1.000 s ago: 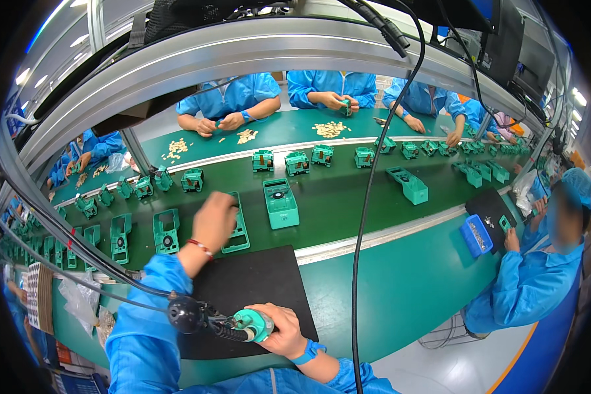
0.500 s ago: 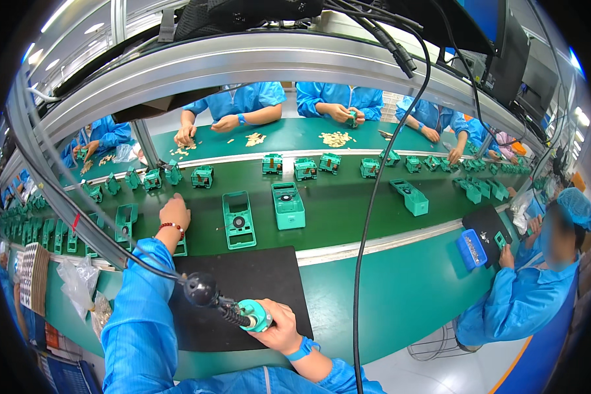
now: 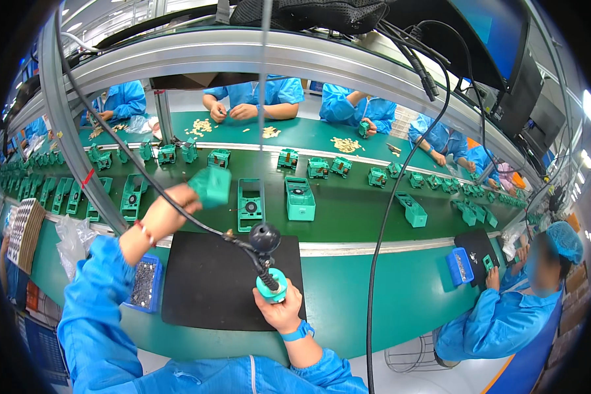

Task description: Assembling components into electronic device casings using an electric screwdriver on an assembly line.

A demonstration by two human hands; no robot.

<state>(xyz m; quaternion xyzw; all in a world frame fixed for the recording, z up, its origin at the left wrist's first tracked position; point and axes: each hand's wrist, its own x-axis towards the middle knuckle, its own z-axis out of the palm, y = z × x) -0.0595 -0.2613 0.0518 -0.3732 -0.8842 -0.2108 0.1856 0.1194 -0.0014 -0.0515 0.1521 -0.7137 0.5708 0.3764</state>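
Note:
My left hand (image 3: 177, 202) is closed on a green plastic housing (image 3: 211, 188), held up over the green conveyor belt and slightly blurred. The fingers grip its left side. In my right hand (image 3: 284, 308) is an electric screwdriver (image 3: 271, 286) with a pale green top, seen from above. A dark cord runs from its top to a black ball (image 3: 264, 238). Its tip is hidden below the hand. The screwdriver is over the right part of a black mat (image 3: 223, 282). On the belt beyond stand two more green housings (image 3: 300, 199), each with a round dark part inside.
A blue bin (image 3: 144, 284) of small metal parts sits left of the mat. Black cables (image 3: 374, 282) and a metal post (image 3: 79, 144) cross the view. Co-workers sit across the belt, and another person (image 3: 512, 295) is at the right. Rows of green parts line the belt.
My left hand has lifted a green housing off the belt. The right hand, still on the screwdriver, sits farther right in the picture. The view has shifted, and the blue bin now shows.

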